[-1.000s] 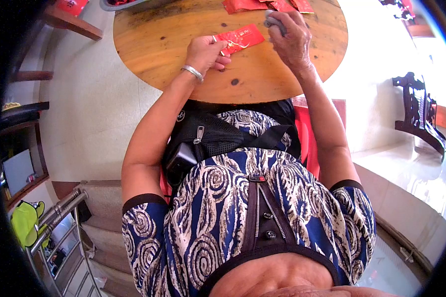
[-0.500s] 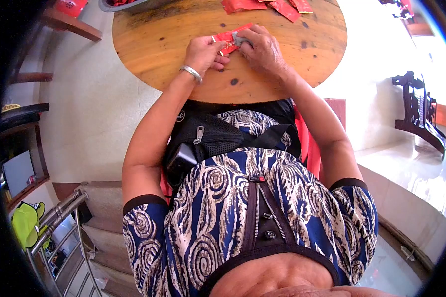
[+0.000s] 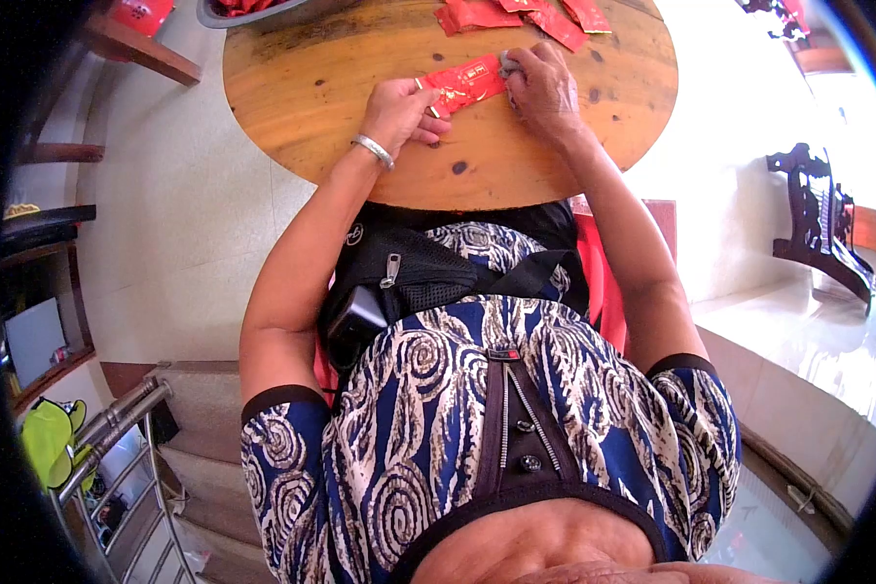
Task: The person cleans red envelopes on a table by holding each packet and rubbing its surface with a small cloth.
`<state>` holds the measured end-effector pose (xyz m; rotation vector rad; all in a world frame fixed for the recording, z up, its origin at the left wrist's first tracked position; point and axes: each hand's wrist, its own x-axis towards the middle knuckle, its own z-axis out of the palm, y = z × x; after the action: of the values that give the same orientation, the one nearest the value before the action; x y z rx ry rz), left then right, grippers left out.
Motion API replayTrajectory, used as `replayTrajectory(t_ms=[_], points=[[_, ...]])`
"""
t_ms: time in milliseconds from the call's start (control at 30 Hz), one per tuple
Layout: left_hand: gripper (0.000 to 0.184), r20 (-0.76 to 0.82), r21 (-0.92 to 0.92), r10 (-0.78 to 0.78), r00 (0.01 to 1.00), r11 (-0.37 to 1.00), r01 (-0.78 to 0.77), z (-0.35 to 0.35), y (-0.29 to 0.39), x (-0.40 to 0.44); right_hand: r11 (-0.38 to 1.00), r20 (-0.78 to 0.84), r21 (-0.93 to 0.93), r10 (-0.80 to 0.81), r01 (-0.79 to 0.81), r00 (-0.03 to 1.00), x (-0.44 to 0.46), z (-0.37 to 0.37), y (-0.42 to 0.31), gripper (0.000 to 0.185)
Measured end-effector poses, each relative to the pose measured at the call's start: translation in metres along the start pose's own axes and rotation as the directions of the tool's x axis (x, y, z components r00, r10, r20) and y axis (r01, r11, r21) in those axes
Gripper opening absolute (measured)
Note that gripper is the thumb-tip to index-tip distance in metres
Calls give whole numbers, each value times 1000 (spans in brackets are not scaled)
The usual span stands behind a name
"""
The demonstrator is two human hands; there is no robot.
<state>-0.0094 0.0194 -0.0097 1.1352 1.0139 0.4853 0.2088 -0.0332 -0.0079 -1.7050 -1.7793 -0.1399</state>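
A red packet with gold print lies nearly flat over the round wooden table. My left hand, with a silver bracelet at the wrist, pinches the packet's left end between thumb and fingers. At the packet's right end is my right hand, its fingers closed on a small grey cloth. The cloth sits against that end of the packet. Several more red packets lie in a loose pile at the table's far side.
A grey metal tub with red packets stands at the table's far left. A dark wooden chair is on the right. Metal railings and steps are at the lower left.
My right hand has slid right along the packet with the grey cloth, from its middle to its right end, uncovering the printed face. My left hand keeps its pinch.
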Motion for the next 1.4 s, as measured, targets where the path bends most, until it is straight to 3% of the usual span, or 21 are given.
replayTrajectory(t_ms=[167, 233, 300, 400, 533, 700, 933, 1100, 1400], points=[[25, -4, -2, -1, 1000, 1000, 1, 0, -2, 0, 997, -191, 45, -50, 60, 980, 9, -13, -9, 25], [25, 2, 15, -2, 1000, 1000, 2, 1, -2, 0, 974, -295, 115, -154, 195, 943, 12, -14, -27, 28], [25, -1, 40, -5, 1000, 999, 5, 3, 1, -1, 964, -272, 113, -205, 242, 940, 9, -9, -43, 30], [24, -13, 49, 6, 1000, 999, -6, 5, 2, -3, 936, -73, 198, -281, 290, 957, 3, 9, -54, 30], [24, -34, 38, 17, 999, 999, -16, 6, 0, -3, 946, 47, 169, -288, 277, 956, -5, 21, -51, 28], [24, -40, 69, 7, 999, 998, -4, 6, 2, -3, 989, 115, 68, -140, 132, 983, 0, 23, -36, 23], [24, -17, 49, -4, 1000, 999, 5, 4, -1, 0, 983, 77, 5, -182, 183, 980, 3, 24, -23, 20], [24, -2, 46, 6, 1000, 999, -6, 3, -1, 0, 985, 75, -142, -92, 102, 993, 5, 12, -12, 16], [23, -15, 42, 0, 1000, 999, 1, 3, 0, 0, 991, -77, -124, -53, 43, 996, 4, -3, 18, 20]])
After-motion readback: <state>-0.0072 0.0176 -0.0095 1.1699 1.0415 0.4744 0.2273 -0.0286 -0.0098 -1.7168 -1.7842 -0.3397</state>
